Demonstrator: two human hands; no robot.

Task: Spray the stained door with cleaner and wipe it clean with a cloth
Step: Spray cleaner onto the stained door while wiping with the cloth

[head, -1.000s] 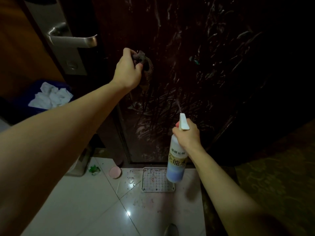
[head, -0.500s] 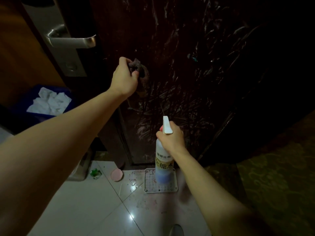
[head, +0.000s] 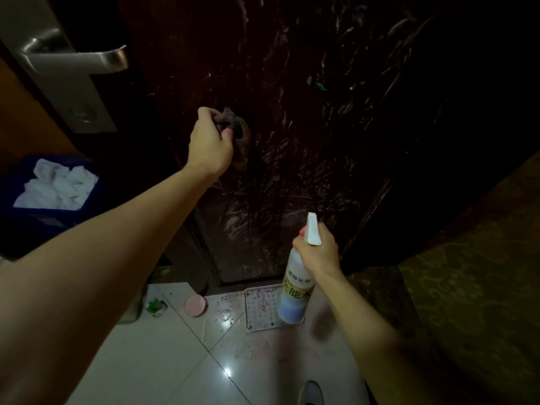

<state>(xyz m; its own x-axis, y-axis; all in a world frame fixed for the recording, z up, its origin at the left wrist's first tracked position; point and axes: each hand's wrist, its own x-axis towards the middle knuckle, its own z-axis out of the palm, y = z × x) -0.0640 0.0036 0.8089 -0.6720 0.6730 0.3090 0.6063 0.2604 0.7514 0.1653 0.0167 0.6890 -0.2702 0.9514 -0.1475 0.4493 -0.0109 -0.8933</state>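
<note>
Door [head: 306,127] fills the view ahead, dark, smeared with pale streaks from mid-height down to its bottom edge at the floor; its latch edge with the metal handle [head: 79,58] is at upper left, free room across the panel to the right. My left hand [head: 210,144] is fisted around a dark crumpled cloth [head: 230,121], pressed on the door left of centre. My right hand [head: 320,252] grips the spray bottle [head: 296,287] at the neck, white nozzle aimed at the lower panel, bottle clear of the door. Below: white floor tiles [head: 163,361], a speckled drain grate [head: 261,309] at the door foot, a pink disc [head: 195,306], green scrap [head: 156,306]. Blue bin [head: 17,226] with white wipes [head: 60,185] at left.
</note>
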